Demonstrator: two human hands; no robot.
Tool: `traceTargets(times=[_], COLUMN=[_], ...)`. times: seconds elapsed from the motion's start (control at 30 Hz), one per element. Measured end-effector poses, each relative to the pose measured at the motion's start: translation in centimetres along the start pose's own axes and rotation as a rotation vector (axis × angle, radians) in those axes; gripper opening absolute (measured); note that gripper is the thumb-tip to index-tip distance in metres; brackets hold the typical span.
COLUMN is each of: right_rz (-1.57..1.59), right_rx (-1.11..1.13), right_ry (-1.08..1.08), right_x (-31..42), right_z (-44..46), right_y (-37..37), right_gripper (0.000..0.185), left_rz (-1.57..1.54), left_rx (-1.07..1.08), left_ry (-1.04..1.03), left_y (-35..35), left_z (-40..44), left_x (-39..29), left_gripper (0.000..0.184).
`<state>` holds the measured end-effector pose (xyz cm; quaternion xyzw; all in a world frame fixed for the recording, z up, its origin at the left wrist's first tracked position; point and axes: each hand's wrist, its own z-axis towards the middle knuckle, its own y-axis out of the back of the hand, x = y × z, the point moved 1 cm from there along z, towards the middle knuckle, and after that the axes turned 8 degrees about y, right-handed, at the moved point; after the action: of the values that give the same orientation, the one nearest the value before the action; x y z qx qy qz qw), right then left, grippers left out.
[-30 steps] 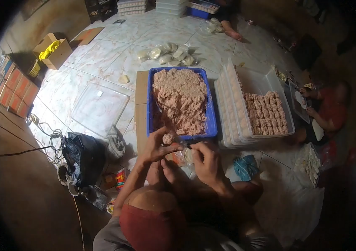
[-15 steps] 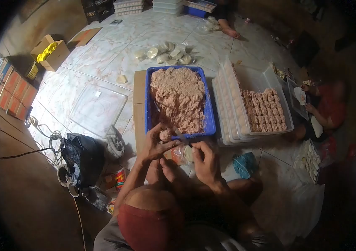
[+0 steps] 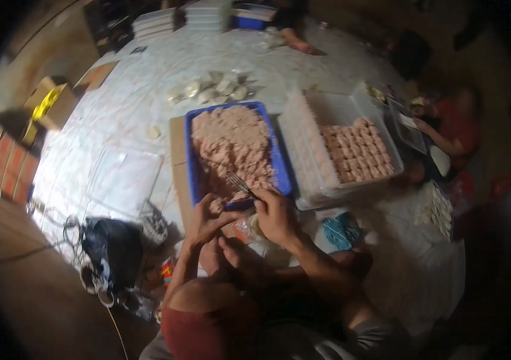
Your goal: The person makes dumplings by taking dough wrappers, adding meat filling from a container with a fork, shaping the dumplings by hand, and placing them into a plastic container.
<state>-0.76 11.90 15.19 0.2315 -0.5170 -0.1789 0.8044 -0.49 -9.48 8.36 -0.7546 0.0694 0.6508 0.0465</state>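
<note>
A fork (image 3: pixel 241 183) is gripped in my right hand (image 3: pixel 276 217), its tines at the ground meat mixture (image 3: pixel 231 135) near the front of a blue tub (image 3: pixel 190 153). My left hand (image 3: pixel 203 223) is curled at the tub's front left corner, cupping a small lump of the meat mixture (image 3: pixel 217 206). Whether a wrapper lies under that lump I cannot tell. Beneath my right hand, partly hidden by it, is a clear plastic pack of round pale wrappers (image 3: pixel 252 228).
Right of the tub, stacked clear containers (image 3: pixel 395 163) hold rows of meat dumplings. Packs of wrappers (image 3: pixel 210 88) lie behind the tub. A teal bundle (image 3: pixel 341 231) sits by my right knee, a black bag (image 3: pixel 111 246) at left. Another person (image 3: pixel 456 129) works at far right.
The view has shifted, so the scene sits further left. My right hand has moved from beside the wrapper pack towards the tub, bringing the fork to the meat. My left hand keeps its lump.
</note>
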Motion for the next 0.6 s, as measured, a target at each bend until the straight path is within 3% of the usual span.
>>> traceTargets(times=[0.07, 0.13, 0.2, 0.23, 0.33, 0.37, 0.4, 0.5, 0.53, 0.6], right_rz=[-0.142, -0.129, -0.054, 0.043, -0.064, 0.070, -0.025, 0.073, -0.054, -0.211], right_rx=[0.161, 0.183, 0.192, 0.279, 0.344, 0.380, 0.215, 0.104, 0.081, 0.158], right_ry=[0.077, 0.159, 0.224, 0.151, 0.042, -0.102, 0.106, 0.051, 0.194, 0.098], right_x=[0.0, 0.5, 1.8, 2.0, 0.2, 1.6, -0.5, -0.3, -0.8, -2.5], right_z=[2.5, 3.3, 2.7, 2.6, 2.6, 3.6, 3.8, 8.8, 11.1, 16.0], right_y=[-0.1, -1.2, -1.7, -1.6, -0.1, 3.0, 4.5, 15.3, 18.6, 24.1], right_gripper=[0.037, 0.039, 0.040, 0.040, 0.041, 0.030, 0.028, 0.033, 0.032, 0.032], left_rz=[-0.119, -0.346, -0.312, -0.351, -0.444, -0.504, -0.510, -0.120, -0.172, 0.255], left_rx=[0.061, 0.078, 0.184, 0.165, 0.090, 0.019, 0.024, 0.195, 0.302, 0.410], left_ry=[0.067, -0.041, -0.019, -0.063, -0.075, -0.044, -0.033, 0.157, 0.218, 0.165], left_y=[-0.3, -1.6, -1.1, -2.0, -4.4, -4.9, -4.9, -4.1, -4.6, -4.5], left_z=[-0.5, -0.5, -0.6, -0.5, -1.7, -2.0, -2.0, -3.0, -3.8, -4.1], left_x=[-1.6, -2.0, -1.7, -2.7, -5.5, -5.6, -4.6, -1.6, -2.0, -0.4], left_gripper=[0.053, 0.057, 0.061, 0.061, 0.056, 0.050, 0.050, 0.032, 0.029, 0.034])
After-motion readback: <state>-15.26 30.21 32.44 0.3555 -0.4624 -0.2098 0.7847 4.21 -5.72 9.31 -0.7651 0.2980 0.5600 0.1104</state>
